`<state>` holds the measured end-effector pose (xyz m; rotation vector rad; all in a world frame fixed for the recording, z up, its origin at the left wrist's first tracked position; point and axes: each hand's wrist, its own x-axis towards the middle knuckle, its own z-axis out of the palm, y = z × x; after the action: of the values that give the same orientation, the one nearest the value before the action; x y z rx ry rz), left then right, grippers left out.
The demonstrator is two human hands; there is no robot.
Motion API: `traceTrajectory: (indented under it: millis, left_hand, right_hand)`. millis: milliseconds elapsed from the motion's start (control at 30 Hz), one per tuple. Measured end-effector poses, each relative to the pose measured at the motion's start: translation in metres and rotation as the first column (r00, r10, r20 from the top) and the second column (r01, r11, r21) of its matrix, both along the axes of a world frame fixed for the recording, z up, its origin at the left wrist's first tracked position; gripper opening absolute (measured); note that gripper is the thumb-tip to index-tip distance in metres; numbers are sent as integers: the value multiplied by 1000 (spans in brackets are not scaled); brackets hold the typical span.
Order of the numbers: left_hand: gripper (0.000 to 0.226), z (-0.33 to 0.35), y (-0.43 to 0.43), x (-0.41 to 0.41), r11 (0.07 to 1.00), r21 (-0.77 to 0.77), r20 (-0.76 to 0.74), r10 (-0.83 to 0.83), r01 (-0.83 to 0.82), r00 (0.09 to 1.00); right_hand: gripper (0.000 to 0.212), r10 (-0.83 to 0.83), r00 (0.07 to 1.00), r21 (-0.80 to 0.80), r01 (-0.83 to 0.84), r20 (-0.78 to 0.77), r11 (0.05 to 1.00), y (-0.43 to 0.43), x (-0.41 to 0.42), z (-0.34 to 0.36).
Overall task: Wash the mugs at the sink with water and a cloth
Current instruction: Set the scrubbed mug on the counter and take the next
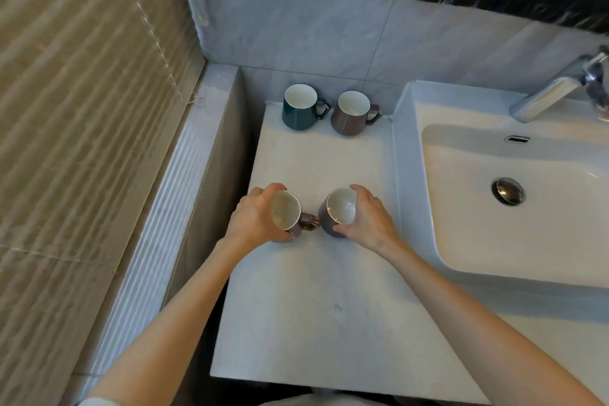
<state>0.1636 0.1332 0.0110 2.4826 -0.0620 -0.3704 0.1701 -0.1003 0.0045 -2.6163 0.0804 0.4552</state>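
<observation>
My left hand (255,217) is curled round the brown mug (285,214) and my right hand (369,217) round the grey mug (341,209). Both mugs stand upright on the counter (313,306) just beside each other, the brown one's handle pointing at the grey one. Whether they are resting or just lifted I cannot tell. The washing looks barely begun: both insides look dry, and neither mug is over the sink (478,224), which lies to my right with its plug (508,191) in the middle. No water runs from the tap (557,89) at the far right, and I see no cloth anywhere, so I'd have to find one. Further back, near the wall, the teal mug (298,109) and a second brown mug (351,112) wait side by side, untouched. Nothing stands between my mugs and the basin except its raised rim.
</observation>
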Motion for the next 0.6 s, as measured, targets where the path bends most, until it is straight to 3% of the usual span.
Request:
traceTrajectory:
  millis: [600]
  left_hand:
    - [94,-11,-40,151,991,88,-72,112,-106,991]
  right_hand:
    - [92,14,995,41,-18,96,999,-23,137,-4]
